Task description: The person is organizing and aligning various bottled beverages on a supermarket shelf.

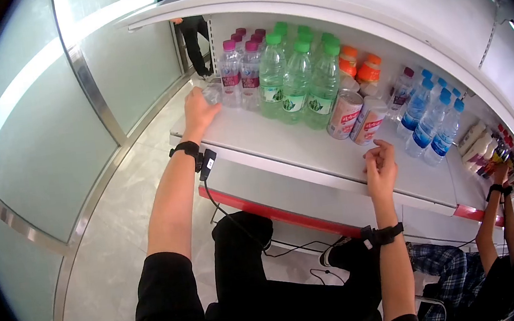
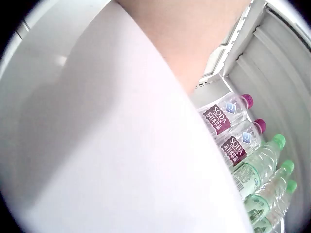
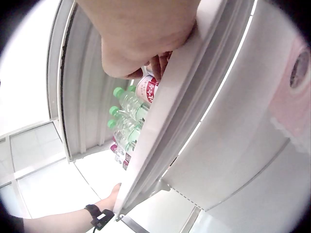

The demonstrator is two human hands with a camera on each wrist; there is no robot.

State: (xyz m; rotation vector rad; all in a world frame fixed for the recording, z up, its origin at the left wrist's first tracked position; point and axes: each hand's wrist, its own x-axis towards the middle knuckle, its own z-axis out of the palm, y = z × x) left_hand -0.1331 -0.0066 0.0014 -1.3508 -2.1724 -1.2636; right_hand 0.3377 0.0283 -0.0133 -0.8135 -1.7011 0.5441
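In the head view, my left hand is at the shelf's left end, thumb and fingers beside a clear plastic item; whether it grips this is unclear. Clear bottles with pink caps stand just right of it, then green-capped bottles. My right hand is over the shelf's front edge, fingers loosely curled and holding nothing, just in front of two pink-and-white cans. The left wrist view shows soda bottles beyond the white shelf. In the right wrist view, my right hand hangs above a can.
Orange-capped bottles stand behind the cans, and blue-labelled water bottles farther right. An upper shelf overhangs the row. Frosted glass panels line the left. Another person's arms reach toward shelves at the right; someone stands behind the shelf.
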